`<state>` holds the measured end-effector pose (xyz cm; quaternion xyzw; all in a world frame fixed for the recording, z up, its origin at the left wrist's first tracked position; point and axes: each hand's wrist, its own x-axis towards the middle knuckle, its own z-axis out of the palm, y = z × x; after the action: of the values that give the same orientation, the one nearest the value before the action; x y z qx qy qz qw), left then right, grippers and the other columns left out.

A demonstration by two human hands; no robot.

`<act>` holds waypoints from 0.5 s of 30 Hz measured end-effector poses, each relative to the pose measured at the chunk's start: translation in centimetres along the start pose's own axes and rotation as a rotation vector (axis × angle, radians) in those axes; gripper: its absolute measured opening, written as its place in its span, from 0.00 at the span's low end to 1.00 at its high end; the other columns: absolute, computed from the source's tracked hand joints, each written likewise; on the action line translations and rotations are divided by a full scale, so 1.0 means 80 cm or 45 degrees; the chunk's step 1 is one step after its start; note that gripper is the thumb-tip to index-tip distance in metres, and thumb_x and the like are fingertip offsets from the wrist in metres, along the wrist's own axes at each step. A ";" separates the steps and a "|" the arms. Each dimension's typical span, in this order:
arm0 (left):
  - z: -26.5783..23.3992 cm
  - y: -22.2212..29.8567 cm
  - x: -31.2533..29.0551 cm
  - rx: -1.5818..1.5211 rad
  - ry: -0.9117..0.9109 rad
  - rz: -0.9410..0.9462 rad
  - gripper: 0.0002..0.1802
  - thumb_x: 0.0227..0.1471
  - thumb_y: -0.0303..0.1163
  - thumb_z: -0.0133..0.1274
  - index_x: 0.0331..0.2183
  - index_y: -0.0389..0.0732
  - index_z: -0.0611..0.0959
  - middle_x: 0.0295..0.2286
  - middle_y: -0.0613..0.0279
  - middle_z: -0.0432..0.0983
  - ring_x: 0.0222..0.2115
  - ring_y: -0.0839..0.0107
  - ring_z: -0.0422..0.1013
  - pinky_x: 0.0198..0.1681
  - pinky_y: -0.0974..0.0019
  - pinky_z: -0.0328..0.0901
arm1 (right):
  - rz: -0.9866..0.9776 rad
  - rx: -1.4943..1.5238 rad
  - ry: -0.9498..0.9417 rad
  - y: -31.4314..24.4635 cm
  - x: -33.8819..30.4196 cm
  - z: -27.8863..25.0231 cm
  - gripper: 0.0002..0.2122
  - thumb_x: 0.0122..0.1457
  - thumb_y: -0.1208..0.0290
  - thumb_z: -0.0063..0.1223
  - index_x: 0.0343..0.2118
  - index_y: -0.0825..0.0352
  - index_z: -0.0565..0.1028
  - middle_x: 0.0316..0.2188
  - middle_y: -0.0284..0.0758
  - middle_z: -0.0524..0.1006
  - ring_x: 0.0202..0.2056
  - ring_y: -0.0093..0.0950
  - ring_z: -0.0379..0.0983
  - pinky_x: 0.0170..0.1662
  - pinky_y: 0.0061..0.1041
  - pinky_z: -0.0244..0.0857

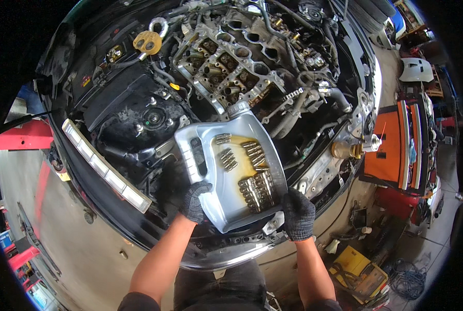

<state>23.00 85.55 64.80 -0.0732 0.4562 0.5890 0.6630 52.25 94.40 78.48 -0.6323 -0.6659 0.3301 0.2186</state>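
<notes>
While both gloved hands reach forward, the left hand (194,201) and right hand (298,213) each clamp a near corner of the cut-open grey jug (218,199), its cap end pointing toward the engine (231,67), metal cylinders (256,189) inside.

The cut-open silver jug (230,171), lying as a tray with small metal cylinders (256,189) in oily residue, spans the front edge of the engine bay and blocks the way straight down there. Beyond the jug, the open cylinder head (226,67) lies uncovered from above, hemmed by hoses and brackets. Left of the jug, the black strut tower (151,118) crowds the gap; right of it, a brass fitting (345,150) juts out.
</notes>
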 end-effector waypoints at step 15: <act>-0.005 0.029 -0.028 -0.417 0.012 -0.250 0.13 0.58 0.30 0.57 0.44 0.37 0.82 0.34 0.57 0.81 0.36 0.61 0.80 0.43 0.56 0.76 | -0.529 -0.244 -0.196 -0.139 0.070 0.059 0.09 0.55 0.79 0.65 0.40 0.66 0.84 0.33 0.40 0.81 0.31 0.43 0.80 0.34 0.36 0.74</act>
<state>21.05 84.37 67.12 -0.2272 0.3478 0.5875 0.6944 40.53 99.35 82.47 -0.4725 -0.8247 0.2606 0.1696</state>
